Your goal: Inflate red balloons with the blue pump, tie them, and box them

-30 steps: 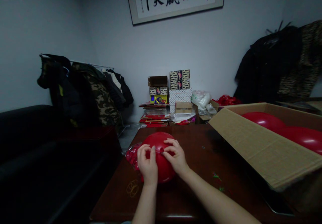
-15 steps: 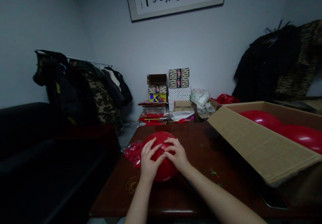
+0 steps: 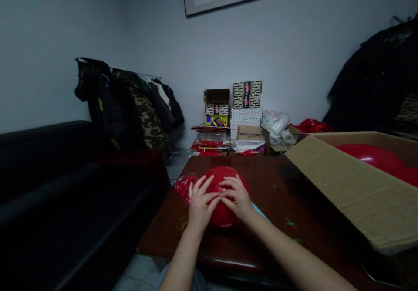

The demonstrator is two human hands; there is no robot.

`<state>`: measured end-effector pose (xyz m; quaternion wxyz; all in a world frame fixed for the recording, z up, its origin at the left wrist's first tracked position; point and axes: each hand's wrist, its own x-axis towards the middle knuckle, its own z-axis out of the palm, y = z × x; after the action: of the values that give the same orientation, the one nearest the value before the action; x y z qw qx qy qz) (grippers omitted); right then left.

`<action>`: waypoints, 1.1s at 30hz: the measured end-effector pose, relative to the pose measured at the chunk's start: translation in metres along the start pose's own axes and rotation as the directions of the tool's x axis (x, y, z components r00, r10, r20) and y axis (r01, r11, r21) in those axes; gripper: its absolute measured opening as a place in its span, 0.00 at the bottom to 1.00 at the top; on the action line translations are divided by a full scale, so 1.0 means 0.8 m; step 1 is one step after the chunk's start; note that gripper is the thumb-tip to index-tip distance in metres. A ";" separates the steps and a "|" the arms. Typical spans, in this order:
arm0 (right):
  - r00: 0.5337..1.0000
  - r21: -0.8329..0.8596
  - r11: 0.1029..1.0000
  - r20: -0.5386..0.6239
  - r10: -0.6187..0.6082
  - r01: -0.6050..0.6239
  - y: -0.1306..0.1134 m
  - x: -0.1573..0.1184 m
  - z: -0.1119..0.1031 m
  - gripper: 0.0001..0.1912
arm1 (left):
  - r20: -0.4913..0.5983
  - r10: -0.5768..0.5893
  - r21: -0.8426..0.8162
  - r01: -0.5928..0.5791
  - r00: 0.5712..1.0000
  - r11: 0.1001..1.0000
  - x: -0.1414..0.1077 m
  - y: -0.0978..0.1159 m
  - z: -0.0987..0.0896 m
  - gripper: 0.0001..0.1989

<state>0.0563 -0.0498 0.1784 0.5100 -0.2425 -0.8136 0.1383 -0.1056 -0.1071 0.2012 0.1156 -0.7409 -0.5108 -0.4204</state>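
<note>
A red inflated balloon [image 3: 225, 180] rests on the dark wooden table [image 3: 261, 186] in front of me. My left hand [image 3: 200, 203] lies on its near left side with fingers spread. My right hand [image 3: 237, 196] rests on its near right side, and the fingertips of both hands meet at the balloon's neck. A clear bag of red uninflated balloons [image 3: 183, 185] lies just left of the balloon.
An open cardboard box [image 3: 346, 186] holding red balloons [image 3: 375, 157] stands at the right. Yellow rubber bands [image 3: 181, 224] lie near the table's left front edge. A black sofa [image 3: 48, 182] is at the left. Stacked boxes [image 3: 235, 112] and hanging coats [image 3: 130, 108] stand behind.
My left hand's fingers have spread over the balloon, from a pinch at its neck a second ago. The view has shifted, so everything sits further right and the wall frame is higher.
</note>
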 end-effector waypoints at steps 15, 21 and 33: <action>0.963 0.235 0.935 0.030 0.268 -0.267 0.012 0.010 -0.017 0.07 | -0.061 0.282 0.166 -0.268 0.958 0.949 0.013 0.011 0.010 0.10; 0.957 0.221 0.936 -0.038 0.288 -0.273 -0.003 0.013 -0.023 0.03 | -0.080 0.319 0.179 -0.301 0.944 0.937 0.020 0.018 0.007 0.08; 0.956 0.330 0.899 0.041 0.291 -0.287 0.005 0.006 -0.039 0.11 | -0.078 0.294 0.181 -0.276 0.953 0.944 0.024 0.030 0.001 0.06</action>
<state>0.0837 -0.0447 0.1942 0.5211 -0.2716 -0.7312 0.3464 -0.0828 -0.1050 0.2211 0.2639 -0.7716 -0.4251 -0.3928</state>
